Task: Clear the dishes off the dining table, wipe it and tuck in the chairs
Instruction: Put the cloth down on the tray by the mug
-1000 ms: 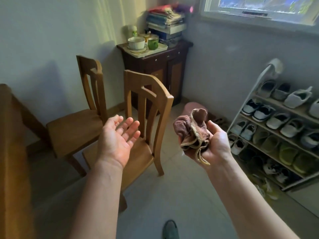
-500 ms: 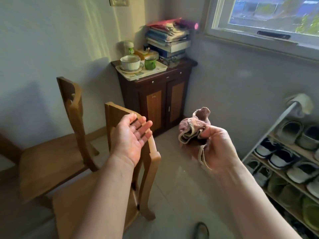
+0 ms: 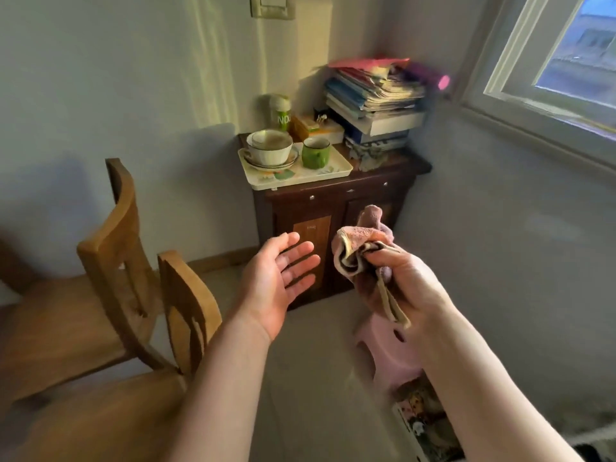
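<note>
our right hand (image 3: 405, 281) has its fingers closed on the crumpled pink wiping cloth (image 3: 358, 251), ready for wiping; at 9 o'clock, our left hand (image 3: 276, 278) is open, empty.

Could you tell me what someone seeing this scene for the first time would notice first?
Centre frame, the right hand clutches a bunched pinkish cloth, while the left hand is open and empty beside it. Behind them a dark cabinet carries a tray of dishes and stacked books; two wooden chairs stand left.

Two bare forearms, no sleeves, bare hands, left (image 3: 276, 278), right (image 3: 405, 285)
</note>
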A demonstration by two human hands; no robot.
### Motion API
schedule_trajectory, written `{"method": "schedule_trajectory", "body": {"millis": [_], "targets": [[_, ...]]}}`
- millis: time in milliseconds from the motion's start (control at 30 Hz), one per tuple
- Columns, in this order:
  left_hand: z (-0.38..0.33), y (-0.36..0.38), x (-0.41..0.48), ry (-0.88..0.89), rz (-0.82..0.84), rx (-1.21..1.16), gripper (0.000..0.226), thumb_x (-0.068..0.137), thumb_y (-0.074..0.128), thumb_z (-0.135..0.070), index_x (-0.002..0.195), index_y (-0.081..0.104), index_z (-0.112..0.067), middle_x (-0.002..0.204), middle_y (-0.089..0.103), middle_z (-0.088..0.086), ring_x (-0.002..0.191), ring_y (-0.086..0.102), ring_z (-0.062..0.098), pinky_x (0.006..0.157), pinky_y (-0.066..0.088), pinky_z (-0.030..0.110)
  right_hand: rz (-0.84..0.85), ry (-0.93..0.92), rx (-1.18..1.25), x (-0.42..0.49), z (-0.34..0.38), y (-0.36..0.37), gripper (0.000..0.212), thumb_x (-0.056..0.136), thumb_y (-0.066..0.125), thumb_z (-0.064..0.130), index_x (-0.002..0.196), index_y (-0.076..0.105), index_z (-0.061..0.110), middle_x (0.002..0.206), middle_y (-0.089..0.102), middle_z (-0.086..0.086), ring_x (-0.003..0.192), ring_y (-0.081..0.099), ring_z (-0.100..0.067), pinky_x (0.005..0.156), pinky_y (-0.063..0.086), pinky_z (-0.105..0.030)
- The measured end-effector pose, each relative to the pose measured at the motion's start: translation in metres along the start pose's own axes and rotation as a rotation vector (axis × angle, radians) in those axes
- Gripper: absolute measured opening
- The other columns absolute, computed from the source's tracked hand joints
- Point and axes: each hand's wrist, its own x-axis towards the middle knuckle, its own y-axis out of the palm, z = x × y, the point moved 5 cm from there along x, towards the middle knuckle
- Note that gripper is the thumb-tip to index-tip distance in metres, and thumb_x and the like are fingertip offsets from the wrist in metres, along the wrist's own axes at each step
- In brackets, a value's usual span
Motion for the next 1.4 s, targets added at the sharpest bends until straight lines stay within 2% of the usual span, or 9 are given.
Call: {"method": "schedule_trajectory", "body": {"millis": [133,300,467,633,867,967,1100,1200,1400], "targets": [[-0.012,-0.002,0.055,0.030,-0.089,-0.042,0.024,0.099,0.044,-0.033,0.106,0.062,-0.020,0.105,0.073,0.004,0.093,0.070,0.019,0.077,0.051,0.034,-0.057,0.121,-0.009,0.068,0.011,0.001,0.029,0.097,0.040,-0.006,0.114,0.061,0.003,0.101,0.064,-0.021,0.054,0.070,-0.017,0.041,0.053,-0.022],[-0.034,0.003,0.131,0.064,-0.150,-0.078,0.024,0.098,0.045,-0.032,0.107,0.063,-0.019,0.104,0.073,0.004,0.094,0.069,0.020,0.077,0.051,0.035,-0.118,0.134,-0.078,0.165,0.023,0.011,0.035,0.096,0.043,-0.003,0.127,0.057,0.003,0.121,0.065,-0.021,0.101,0.068,-0.028,0.081,0.057,-0.043],[-0.064,0.003,0.221,0.058,-0.232,-0.093,0.026,0.097,0.047,-0.031,0.111,0.063,-0.016,0.109,0.073,0.007,0.097,0.070,0.022,0.083,0.053,0.037,-0.145,0.110,-0.132,0.269,0.039,0.041,0.038,0.097,0.035,-0.008,0.091,0.068,0.011,0.133,0.059,-0.017,0.120,0.059,-0.035,0.103,0.047,-0.050],[-0.086,-0.002,0.298,-0.004,-0.296,-0.099,0.030,0.099,0.046,-0.032,0.118,0.062,-0.014,0.109,0.074,0.007,0.096,0.071,0.022,0.079,0.054,0.036,-0.216,0.157,-0.210,0.362,0.042,0.069,0.043,0.098,0.033,-0.007,0.123,0.059,0.015,0.113,0.061,-0.021,0.095,0.063,-0.033,0.068,0.054,-0.048],[-0.094,-0.020,0.349,-0.058,-0.397,-0.152,0.029,0.100,0.044,-0.031,0.113,0.063,-0.013,0.109,0.072,0.008,0.099,0.069,0.023,0.087,0.052,0.039,-0.330,0.129,-0.419,0.461,0.044,0.091,0.035,0.093,0.039,-0.009,0.091,0.065,0.016,0.067,0.057,-0.011,0.048,0.051,-0.019,0.044,0.044,-0.028],[-0.095,-0.030,0.355,-0.055,-0.442,-0.181,0.031,0.101,0.042,-0.032,0.115,0.062,-0.013,0.111,0.072,0.008,0.102,0.068,0.024,0.093,0.050,0.040,-0.370,0.133,-0.452,0.489,0.044,0.098,0.028,0.091,0.044,-0.007,0.102,0.060,0.014,0.068,0.053,-0.010,0.033,0.053,-0.015,0.036,0.046,-0.022],[-0.097,-0.040,0.357,-0.032,-0.501,-0.215,0.033,0.101,0.041,-0.033,0.120,0.060,-0.013,0.111,0.072,0.007,0.102,0.068,0.023,0.091,0.051,0.039,-0.370,0.174,-0.466,0.509,0.038,0.104,0.040,0.078,0.058,0.003,0.118,0.060,0.007,0.100,0.068,-0.020,0.081,0.068,-0.037,0.055,0.058,-0.053],[-0.094,-0.041,0.359,-0.017,-0.540,-0.244,0.034,0.101,0.041,-0.033,0.122,0.060,-0.013,0.111,0.072,0.007,0.101,0.068,0.023,0.088,0.051,0.039,-0.373,0.154,-0.542,0.508,0.043,0.109,0.020,0.082,0.055,0.003,0.100,0.064,0.005,0.098,0.070,-0.018,0.083,0.068,-0.034,0.064,0.057,-0.045],[-0.084,-0.025,0.356,0.006,-0.583,-0.290,0.032,0.101,0.040,-0.033,0.119,0.060,-0.014,0.111,0.071,0.008,0.097,0.068,0.022,0.088,0.050,0.038,-0.309,0.046,-0.701,0.505,0.048,0.102,0.041,0.076,0.058,0.013,0.116,0.062,0.009,0.110,0.067,-0.013,0.099,0.067,-0.037,0.076,0.059,-0.041]]}}
